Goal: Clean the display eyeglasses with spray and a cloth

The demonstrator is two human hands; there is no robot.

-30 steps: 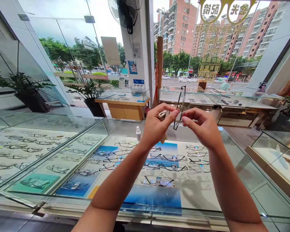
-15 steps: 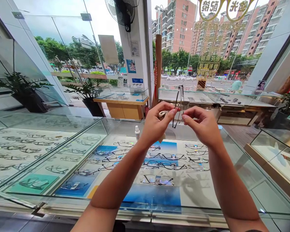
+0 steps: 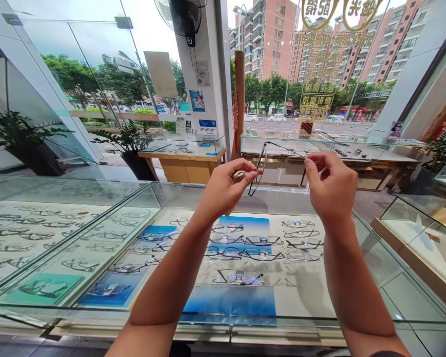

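Observation:
A pair of thin dark-framed eyeglasses (image 3: 262, 155) is held up above the glass counter, its lenses turned nearly edge-on to me. My left hand (image 3: 228, 184) pinches the frame between thumb and fingers, with a pale folded cloth (image 3: 239, 175) tucked in the same hand. One temple stretches out to the right, and my right hand (image 3: 330, 182) grips its tip between thumb and forefinger. The other temple cannot be made out. Below both hands, several eyeglasses (image 3: 263, 240) lie in rows inside the glass display case (image 3: 301, 310).
Another case section with more eyeglasses (image 3: 33, 235) adjoins on the left. A lower glass case (image 3: 423, 233) stands to the right. Beyond are a wooden display counter (image 3: 186, 171), potted plants (image 3: 128, 144), a wall fan (image 3: 182, 17) and large windows facing a street.
My right hand has moved right, swinging the temple out from the frame. My left hand has shifted slightly left with the frame. The white spray bottle seen earlier is now hidden.

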